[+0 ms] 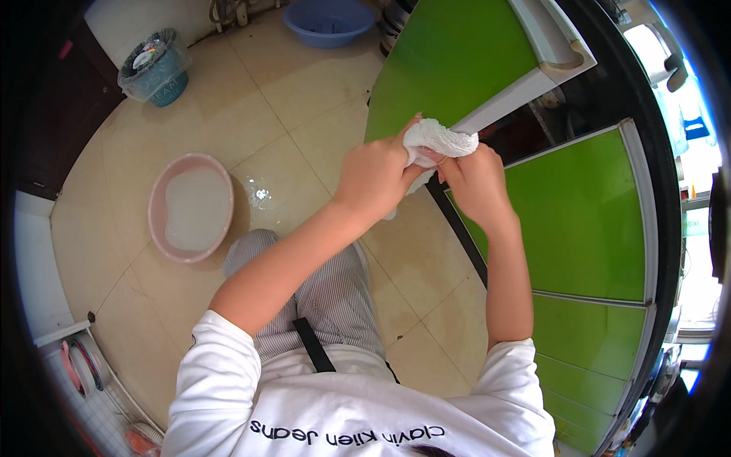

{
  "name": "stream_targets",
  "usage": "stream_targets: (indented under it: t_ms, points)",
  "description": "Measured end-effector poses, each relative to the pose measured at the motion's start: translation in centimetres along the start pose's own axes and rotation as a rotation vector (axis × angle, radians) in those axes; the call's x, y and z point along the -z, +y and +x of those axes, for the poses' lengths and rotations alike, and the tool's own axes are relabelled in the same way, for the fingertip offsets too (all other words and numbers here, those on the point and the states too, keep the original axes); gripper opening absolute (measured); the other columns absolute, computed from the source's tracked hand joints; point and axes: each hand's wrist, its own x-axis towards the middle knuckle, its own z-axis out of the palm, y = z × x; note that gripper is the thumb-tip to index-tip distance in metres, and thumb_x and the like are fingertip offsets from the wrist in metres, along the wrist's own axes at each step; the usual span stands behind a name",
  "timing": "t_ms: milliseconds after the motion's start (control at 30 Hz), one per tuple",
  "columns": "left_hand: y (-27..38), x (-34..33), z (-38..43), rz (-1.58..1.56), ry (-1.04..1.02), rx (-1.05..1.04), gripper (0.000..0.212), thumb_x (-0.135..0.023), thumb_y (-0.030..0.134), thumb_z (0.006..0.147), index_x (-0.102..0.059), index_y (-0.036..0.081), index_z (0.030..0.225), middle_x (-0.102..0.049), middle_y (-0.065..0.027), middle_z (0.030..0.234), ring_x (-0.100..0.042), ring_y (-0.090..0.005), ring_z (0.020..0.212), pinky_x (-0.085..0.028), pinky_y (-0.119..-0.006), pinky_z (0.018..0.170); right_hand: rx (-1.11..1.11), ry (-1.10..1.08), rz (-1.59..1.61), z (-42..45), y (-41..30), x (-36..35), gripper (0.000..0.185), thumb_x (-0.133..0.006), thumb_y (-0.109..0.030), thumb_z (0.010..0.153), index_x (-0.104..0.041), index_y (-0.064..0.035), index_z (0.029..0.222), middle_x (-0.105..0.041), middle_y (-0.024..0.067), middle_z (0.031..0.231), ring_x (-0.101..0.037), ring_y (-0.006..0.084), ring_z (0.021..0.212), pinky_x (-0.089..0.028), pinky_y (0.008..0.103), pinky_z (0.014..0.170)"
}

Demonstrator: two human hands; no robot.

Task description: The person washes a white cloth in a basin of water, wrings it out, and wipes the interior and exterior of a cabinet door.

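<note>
A white cloth [440,139] is bunched between my two hands, at the edge of an open green cabinet door [457,57]. My left hand [374,174] grips its left side, thumb and fingers closed on it. From the right, my right hand [477,177] holds the other side, its fingers bent around the cloth. A part of the cloth hangs below my hands. Whether the cloth touches the white door edge cannot be told for certain. On the tiled floor to the left stands a pink basin [155,211] with cloudy water in it.
Green cabinet fronts [577,223] run down the right under a black counter edge [665,228]. A blue basin [328,37] and a lined teal bin [170,90] stand near the wall. Water is splashed on the floor [260,194] beside the pink basin. A wire rack stands lower left.
</note>
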Motion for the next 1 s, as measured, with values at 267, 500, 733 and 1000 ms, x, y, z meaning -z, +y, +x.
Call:
stream_targets:
  t_ms: [267,500,733,1000]
  points:
    - [-1.5,-1.0,-0.5,0.082,-0.101,0.108,0.019,-0.069,0.018,0.073,-0.064,-0.001,0.07,-0.06,-0.0189,0.066,-0.06,-0.0344,0.061,-0.047,-0.041,0.055,-0.024,-0.086,-0.206,-0.7,-0.4,-2.9,0.026,-0.05,-0.023,0.089,-0.062,-0.0018,0.079,-0.062,0.0187,0.07,-0.061,0.0365,0.064,-0.047,0.0449,0.058]
    - [-5.2,-4.9,-2.6,0.069,-0.132,0.165,0.019,-0.068,0.017,0.072,-0.064,-0.001,0.074,-0.061,-0.0196,0.067,-0.06,-0.0361,0.062,-0.048,-0.044,0.057,-0.032,-0.178,-0.245,-2.2,3.5,-8.5,0.026,-0.052,-0.023,0.087,-0.061,-0.0009,0.078,-0.063,0.019,0.073,-0.061,0.0364,0.065,-0.048,0.0453,0.06]
    - [-6.0,-6.0,-3.1,0.082,-0.124,0.201,0.017,-0.068,0.016,0.072,-0.064,0.0,0.075,-0.062,-0.0196,0.068,-0.061,-0.0362,0.062,-0.049,-0.043,0.057,0.03,-0.121,-0.167,-2.4,4.8,-10.1,0.023,-0.05,-0.02,0.087,-0.06,0.0,0.081,-0.062,0.0196,0.075,-0.061,0.036,0.066,-0.048,0.0451,0.06]
    - [-7.8,-6.4,-4.0,0.075,-0.122,0.224,0.016,-0.068,0.014,0.072,-0.064,-0.001,0.075,-0.061,-0.0195,0.068,-0.061,-0.0365,0.064,-0.049,-0.043,0.057,0.017,-0.187,-0.178,-2.2,4.9,-11.9,0.026,-0.047,-0.022,0.088,-0.061,-0.0006,0.082,-0.063,0.0193,0.075,-0.061,0.0362,0.067,-0.049,0.0448,0.062]
